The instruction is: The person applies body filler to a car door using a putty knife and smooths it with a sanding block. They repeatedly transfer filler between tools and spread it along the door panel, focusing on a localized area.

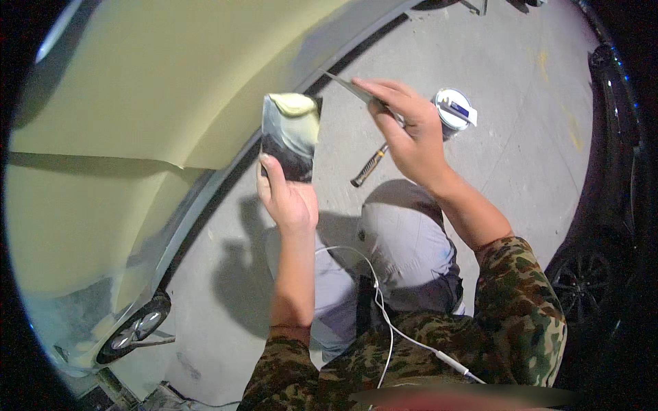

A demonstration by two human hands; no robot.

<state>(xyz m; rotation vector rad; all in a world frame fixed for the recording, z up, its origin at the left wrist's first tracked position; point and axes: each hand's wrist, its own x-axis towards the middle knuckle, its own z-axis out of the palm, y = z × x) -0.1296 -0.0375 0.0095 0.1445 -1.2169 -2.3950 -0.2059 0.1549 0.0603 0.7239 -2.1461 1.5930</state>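
Observation:
My left hand (288,198) grips a flat rectangular mixing board (288,156), dark at the lower end and smeared grey higher up. A mound of pale yellow putty (291,104) lies on its far end. To the right, my right hand (408,127) pinches a thin putty knife (347,83), its blade pointing up and left toward the lower edge of a car body panel (226,103). The panel is coated in dull yellow with grey patches. Blade and board are apart; the knife's handle is mostly hidden by my fingers.
On the grey floor stands a round can (454,113) with a whitish top. A tool with a black and yellow handle (370,166) lies beside it, partly behind my right hand. A dark car (593,267) is at the right. A white cable (380,301) hangs over my lap.

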